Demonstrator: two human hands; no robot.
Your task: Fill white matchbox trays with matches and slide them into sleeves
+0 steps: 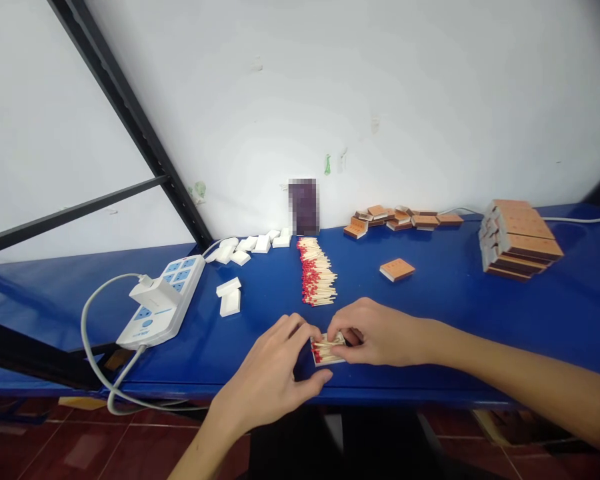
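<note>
Near the front edge of the blue table (470, 307), both my hands close round a small white matchbox tray (327, 350) filled with red-tipped matches. My left hand (275, 373) pinches the tray's left end with fingers curled. My right hand (375, 332) grips its right end and presses on the matches. Just behind the hands lies a long pile of loose red-tipped matches (316, 272).
White inner trays (229, 297) lie left of the match pile, with several more (253, 245) by the wall. One orange matchbox sleeve (397, 269) lies alone, several more (403, 219) are scattered by the wall, and a stack (520, 240) stands at right. A white power strip (163, 300) with a plugged adapter sits at left.
</note>
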